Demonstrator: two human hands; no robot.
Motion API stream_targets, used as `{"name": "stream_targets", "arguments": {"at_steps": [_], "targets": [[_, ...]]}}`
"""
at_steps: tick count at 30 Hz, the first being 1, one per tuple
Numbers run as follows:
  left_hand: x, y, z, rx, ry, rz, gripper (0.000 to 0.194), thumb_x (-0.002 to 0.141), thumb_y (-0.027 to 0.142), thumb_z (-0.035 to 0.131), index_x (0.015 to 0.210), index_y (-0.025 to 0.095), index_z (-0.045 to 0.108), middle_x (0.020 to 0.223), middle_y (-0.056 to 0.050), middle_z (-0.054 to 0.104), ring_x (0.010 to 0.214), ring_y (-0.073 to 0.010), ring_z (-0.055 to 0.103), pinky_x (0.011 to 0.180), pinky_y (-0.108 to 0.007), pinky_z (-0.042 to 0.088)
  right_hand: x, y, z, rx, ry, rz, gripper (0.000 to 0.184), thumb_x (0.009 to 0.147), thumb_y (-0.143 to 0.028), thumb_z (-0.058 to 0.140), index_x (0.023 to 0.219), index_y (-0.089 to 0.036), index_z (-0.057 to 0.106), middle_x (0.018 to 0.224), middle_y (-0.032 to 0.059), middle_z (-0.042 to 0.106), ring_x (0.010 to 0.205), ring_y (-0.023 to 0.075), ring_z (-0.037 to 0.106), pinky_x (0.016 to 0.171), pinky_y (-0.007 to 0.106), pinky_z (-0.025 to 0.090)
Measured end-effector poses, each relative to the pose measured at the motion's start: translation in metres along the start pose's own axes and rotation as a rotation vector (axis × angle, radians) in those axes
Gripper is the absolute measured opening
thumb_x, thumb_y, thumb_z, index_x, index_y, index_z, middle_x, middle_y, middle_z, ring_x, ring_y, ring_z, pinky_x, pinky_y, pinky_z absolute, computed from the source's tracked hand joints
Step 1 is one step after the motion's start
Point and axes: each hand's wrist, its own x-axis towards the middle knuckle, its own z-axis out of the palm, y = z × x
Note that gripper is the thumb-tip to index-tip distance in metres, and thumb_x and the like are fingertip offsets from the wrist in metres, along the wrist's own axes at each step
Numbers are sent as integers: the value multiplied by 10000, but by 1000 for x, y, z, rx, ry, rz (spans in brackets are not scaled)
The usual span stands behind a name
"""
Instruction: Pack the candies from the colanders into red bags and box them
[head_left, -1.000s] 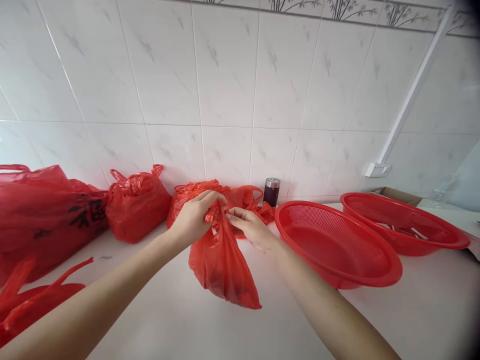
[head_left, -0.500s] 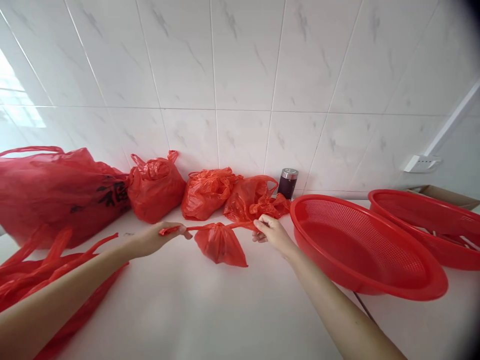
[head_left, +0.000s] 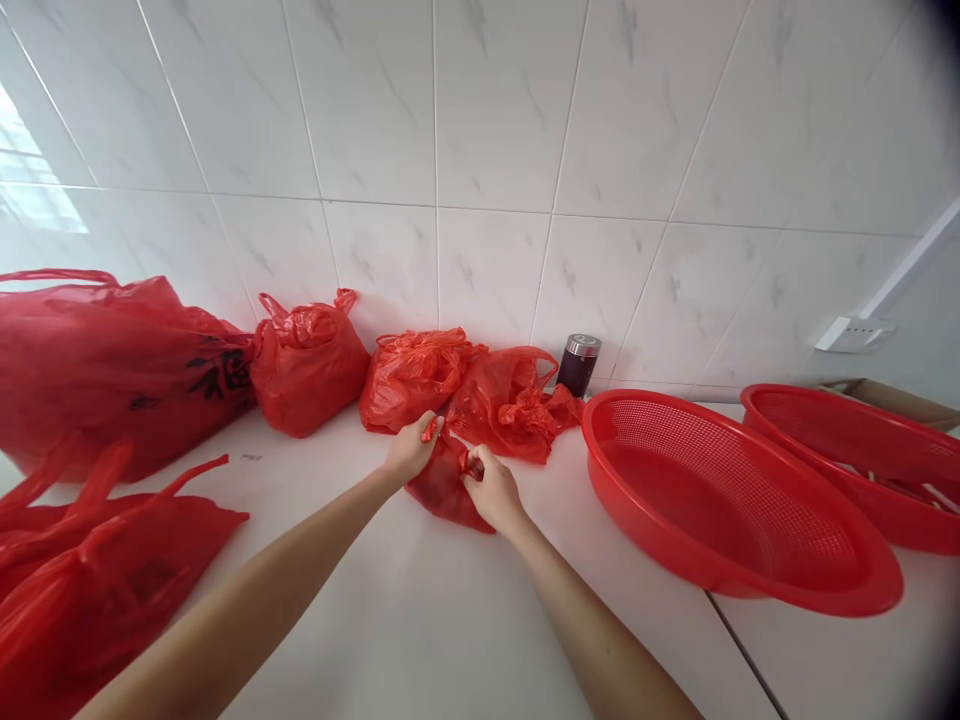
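Note:
A small red plastic bag point(head_left: 444, 487) lies on the white counter point(head_left: 420, 620) between my hands. My left hand point(head_left: 411, 452) is closed on one of its handles at the top left. My right hand point(head_left: 491, 490) pinches the other handle on the bag's right side. Both hands sit close together over the bag's mouth. What is inside the bag is hidden.
Against the tiled wall stand several red bags: a big one point(head_left: 105, 360) at left, smaller ones point(head_left: 307, 362), point(head_left: 412, 375), point(head_left: 510, 402). Another red bag point(head_left: 90, 580) lies front left. A dark jar point(head_left: 577, 364) and two red colanders point(head_left: 731, 500), point(head_left: 862, 450) are at right.
My hands, which had pulled the bag's handles wide apart, have come back together over the bag. The bag now rests on the counter instead of hanging.

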Motion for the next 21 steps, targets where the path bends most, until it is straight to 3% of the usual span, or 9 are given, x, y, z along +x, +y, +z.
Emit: {"name": "stream_targets", "arguments": {"at_steps": [7,13,21], "targets": [[4,-18,10,230,-67,-2,366,950,474,444,966,151,614,744,-4,609,650,-138,586,684,-325,493,-22,6,-15,-97,-90,-193,240,676,-4,391,726,-226,466,729,-46,582,667,142,475,645,239,339],[4,-24,19,344,-123,34,305,941,415,502,1003,143,624,877,-36,653,769,-153,630,748,-351,526,-47,2,-7,-242,-76,-339,353,602,78,373,757,-213,500,726,0,585,710,179,441,670,280,285],[12,-23,30,436,-187,23,282,923,351,554,1117,153,605,1080,-76,641,919,-186,635,810,-389,539,-35,25,-6,-141,-51,-190,219,746,-18,386,782,-234,402,782,-27,599,700,154,533,641,229,383]]}}
